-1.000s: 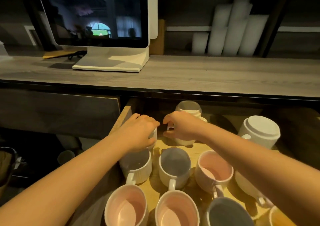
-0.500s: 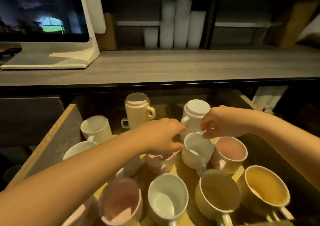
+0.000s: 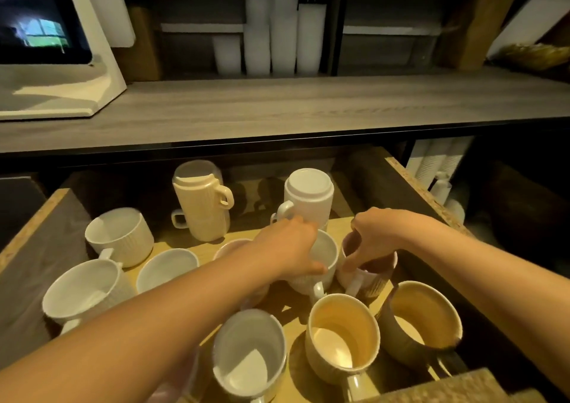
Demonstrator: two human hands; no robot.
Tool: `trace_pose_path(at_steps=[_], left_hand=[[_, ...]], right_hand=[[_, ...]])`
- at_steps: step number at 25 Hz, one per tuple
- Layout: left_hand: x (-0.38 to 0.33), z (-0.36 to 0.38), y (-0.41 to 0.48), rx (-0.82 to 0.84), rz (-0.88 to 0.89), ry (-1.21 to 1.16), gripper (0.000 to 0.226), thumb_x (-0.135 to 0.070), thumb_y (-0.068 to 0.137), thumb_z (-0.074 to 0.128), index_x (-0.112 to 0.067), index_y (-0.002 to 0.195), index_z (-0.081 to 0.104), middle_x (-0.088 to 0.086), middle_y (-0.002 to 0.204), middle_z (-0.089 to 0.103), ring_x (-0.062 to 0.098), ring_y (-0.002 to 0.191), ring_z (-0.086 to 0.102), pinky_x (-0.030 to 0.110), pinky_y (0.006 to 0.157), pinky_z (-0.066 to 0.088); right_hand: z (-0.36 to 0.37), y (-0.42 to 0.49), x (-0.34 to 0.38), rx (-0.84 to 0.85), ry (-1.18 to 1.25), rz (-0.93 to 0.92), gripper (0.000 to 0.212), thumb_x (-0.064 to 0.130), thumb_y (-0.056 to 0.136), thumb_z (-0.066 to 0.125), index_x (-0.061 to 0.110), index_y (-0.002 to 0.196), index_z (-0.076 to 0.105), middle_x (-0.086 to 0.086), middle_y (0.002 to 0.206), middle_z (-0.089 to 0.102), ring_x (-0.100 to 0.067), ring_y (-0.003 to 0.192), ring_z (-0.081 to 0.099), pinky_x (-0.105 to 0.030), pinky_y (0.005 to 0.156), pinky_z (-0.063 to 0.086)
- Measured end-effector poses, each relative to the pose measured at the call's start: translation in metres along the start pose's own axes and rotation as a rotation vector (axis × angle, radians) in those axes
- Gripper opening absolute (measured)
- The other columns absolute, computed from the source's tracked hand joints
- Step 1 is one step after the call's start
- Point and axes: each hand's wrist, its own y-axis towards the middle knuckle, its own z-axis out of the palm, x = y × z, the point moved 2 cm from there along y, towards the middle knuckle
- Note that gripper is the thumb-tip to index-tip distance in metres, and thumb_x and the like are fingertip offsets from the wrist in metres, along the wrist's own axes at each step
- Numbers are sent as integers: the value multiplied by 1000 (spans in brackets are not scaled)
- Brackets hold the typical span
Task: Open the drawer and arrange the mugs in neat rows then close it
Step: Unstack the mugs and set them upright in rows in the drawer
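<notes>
Currently, near the drawer's [image 3: 413, 183] right edge, 1 white mug [image 3: 327, 250] is being gripped by the left hand [image 3: 293, 248], 1 pink mug [image 3: 381, 271] by the right hand [image 3: 379, 236].

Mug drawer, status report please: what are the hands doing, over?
Left hand grips white mug by the rim. Right hand grips pink mug. Drawer open, rows unfinished. Upturned mug close behind left hand.

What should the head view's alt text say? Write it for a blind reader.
A person's left hand grips a white ceramic mug and the right hand grips a pinkish ceramic mug beside it, in an open wooden drawer crowded with upright mugs. Behind them stand an upside-down white mug and a tall cream stack of mugs.
</notes>
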Motion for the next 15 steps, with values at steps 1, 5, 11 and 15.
trace_pose_path(at_steps=[1,5,11,15], left_hand=[[1,2,0,0,2,1,59,-48,79,65,-18,125,46,4,119,53,15,98,52,27,78,48],[5,6,-2,-64,-20,-26,75,-56,70,69,-20,131,43,2,126,47,15,109,47,27,87,45],[3,13,-6,-175,-62,-110,75,-59,73,66,-22,133,40,-1,132,45,14,117,45,29,93,41],[1,19,-10,-228,-85,-134,75,-60,75,63,-22,135,38,-1,133,45,14,119,45,27,93,41]], right_hand=[[-2,2,-3,1,10,-4,46,49,72,72,19,107,65,4,83,67,-12,66,65,-12,52,47],[-10,1,-16,22,9,8,61,35,68,80,20,121,54,-2,108,64,-22,93,64,-20,65,52],[-8,1,-26,71,-7,31,71,21,68,81,24,129,45,-2,121,55,-22,102,55,-22,66,52],[-4,4,-29,112,92,20,63,10,70,79,19,127,52,-5,119,56,-17,84,56,-14,44,45]])
